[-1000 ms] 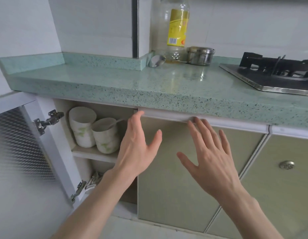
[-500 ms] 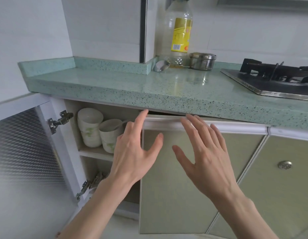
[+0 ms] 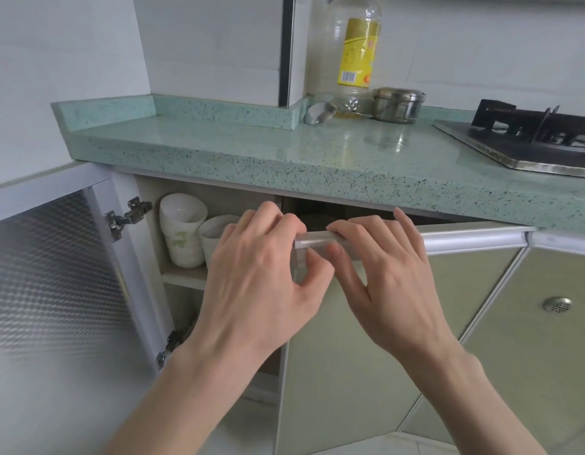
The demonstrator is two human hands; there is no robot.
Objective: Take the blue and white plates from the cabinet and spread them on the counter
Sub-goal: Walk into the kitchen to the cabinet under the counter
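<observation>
Both hands grip the top edge of the pale green cabinet door (image 3: 350,356), which stands a little ajar under the speckled green stone counter (image 3: 251,146). The left hand (image 3: 261,277) has its fingers curled over the silver metal rail (image 3: 465,239) at the door's upper left corner, with the thumb pressed on the front of the corner. The right hand (image 3: 389,277) is just beside it, fingers hooked over the same rail and thumb pointing down on the door face. So the fingers of both hands are closed narrowly around the rail.

To the left, the frosted glass door with white frame (image 3: 55,290) is swung wide open. Inside the cabinet, on a shelf, two stacks of white cups (image 3: 182,231) stand close together. The blue and white plates do not show; a dark gap behind the ajar door hides what is there.

On the counter, near the wall, stand a clear plastic bottle with yellow label (image 3: 355,54) and a small steel pot with lid (image 3: 397,105). The black gas stove (image 3: 530,136) is at the right.
</observation>
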